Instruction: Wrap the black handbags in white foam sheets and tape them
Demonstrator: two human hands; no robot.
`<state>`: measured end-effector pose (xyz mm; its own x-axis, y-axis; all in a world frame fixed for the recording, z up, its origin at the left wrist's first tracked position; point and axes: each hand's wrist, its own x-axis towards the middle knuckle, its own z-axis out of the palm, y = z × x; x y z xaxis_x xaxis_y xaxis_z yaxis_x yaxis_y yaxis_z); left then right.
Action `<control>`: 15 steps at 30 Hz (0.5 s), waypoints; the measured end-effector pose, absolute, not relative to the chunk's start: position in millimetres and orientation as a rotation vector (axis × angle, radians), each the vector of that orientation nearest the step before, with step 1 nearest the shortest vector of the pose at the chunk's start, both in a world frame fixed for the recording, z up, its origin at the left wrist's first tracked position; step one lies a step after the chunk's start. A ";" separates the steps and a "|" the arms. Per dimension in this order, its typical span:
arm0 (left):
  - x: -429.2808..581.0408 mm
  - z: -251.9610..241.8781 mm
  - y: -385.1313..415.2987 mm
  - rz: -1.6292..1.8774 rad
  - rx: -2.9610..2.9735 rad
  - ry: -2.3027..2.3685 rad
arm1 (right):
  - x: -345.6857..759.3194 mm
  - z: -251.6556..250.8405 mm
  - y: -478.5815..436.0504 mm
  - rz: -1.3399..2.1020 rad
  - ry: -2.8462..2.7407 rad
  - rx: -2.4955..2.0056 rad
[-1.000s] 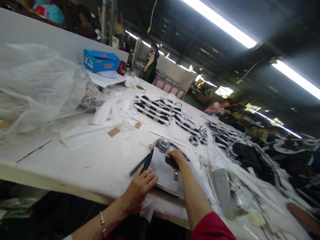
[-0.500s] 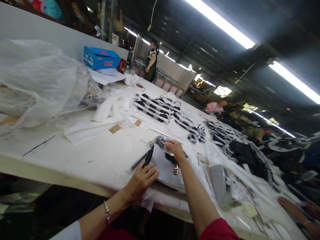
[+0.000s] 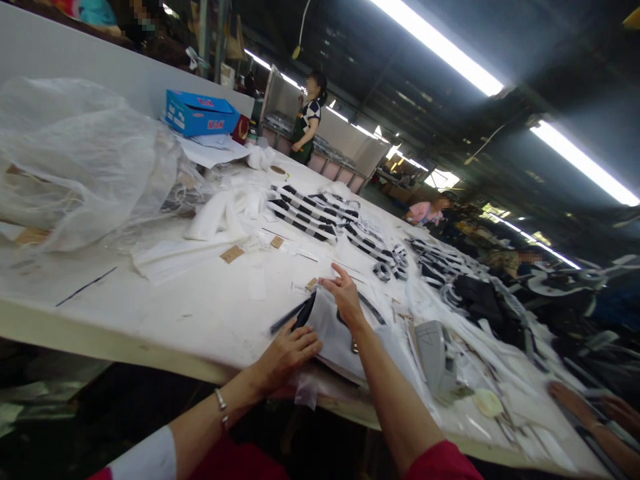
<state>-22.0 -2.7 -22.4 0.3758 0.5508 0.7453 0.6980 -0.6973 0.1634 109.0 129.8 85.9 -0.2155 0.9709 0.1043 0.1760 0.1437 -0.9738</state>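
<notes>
A pale grey bag [image 3: 333,333] with black edging lies at the table's near edge; it looks like a handbag. Part of its gold-coloured clasp [image 3: 355,345] shows beside my right forearm. My left hand [image 3: 293,350] grips the bag's left side by the dark opening, fingers resting over the pale panel. Above the bag's top edge is my right hand [image 3: 345,297], its thumb and forefinger apart with nothing visible between them. My right hand and forearm hide part of the bag.
Black-and-white striped strips [image 3: 310,217] and rolled straps [image 3: 381,271] lie farther back. A grey tape dispenser [image 3: 437,357] stands to the right. Clear plastic bags [image 3: 85,167] and a blue box [image 3: 200,113] are at left. A co-worker's forearms [image 3: 595,417] reach in at lower right.
The grey coiled strap that my right hand held is out of sight, and its fingers have parted. My left hand stays on the bag. A standing person in the background has shifted posture.
</notes>
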 end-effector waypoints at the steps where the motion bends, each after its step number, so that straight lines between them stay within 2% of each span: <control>1: -21.6 -22.4 -2.8 -1.224 -2.456 -1.137 | 116.2 86.6 118.6 1.153 -1.604 -1.153; 4: -20.0 -25.3 -2.3 -1.224 -2.478 -1.183 | 140.2 80.8 81.4 1.039 -1.775 -1.183; 8: -18.8 -31.7 -0.8 -1.273 -2.507 -1.273 | 160.7 59.4 37.6 0.722 -2.039 -1.200; 15: -24.6 -25.1 -3.4 -1.264 -2.582 -1.258 | 163.4 44.7 -18.9 0.464 -2.251 -0.842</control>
<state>-24.6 -3.4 -25.1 0.3544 0.6582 0.6642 0.6611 -0.6787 0.3198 163.4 -18.9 44.7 -0.5593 0.6808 0.4729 0.4380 0.7271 -0.5286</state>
